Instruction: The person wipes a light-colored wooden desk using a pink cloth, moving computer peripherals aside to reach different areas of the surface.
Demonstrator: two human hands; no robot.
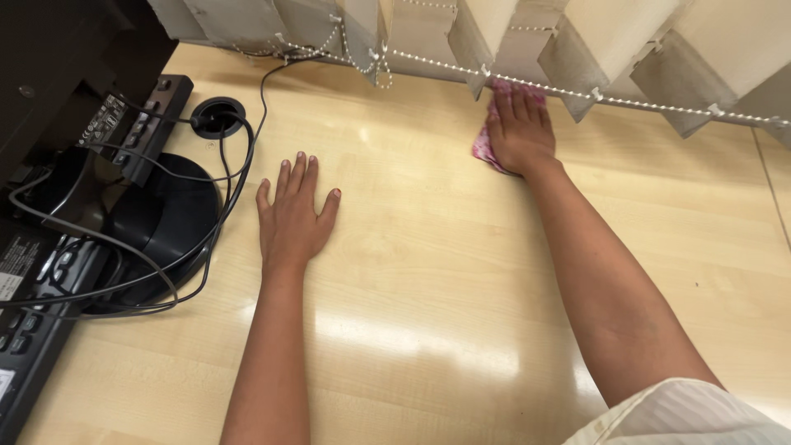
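Observation:
My left hand (292, 216) lies flat on the light wooden desk (428, 272), fingers spread, holding nothing. My right hand (519, 130) reaches to the far edge of the desk and presses palm-down on a pink cloth (483, 148). The cloth is mostly hidden under the hand; its edges show at the left and above the fingers. The hand sits right below the hanging slats of the vertical blinds (511, 41).
A black monitor with its round base (165, 222) stands at the left, with black cables (239, 165) running into a round cable hole (217, 116). A black keyboard (33, 330) lies at the lower left edge. A beaded chain links the blinds' bottom ends.

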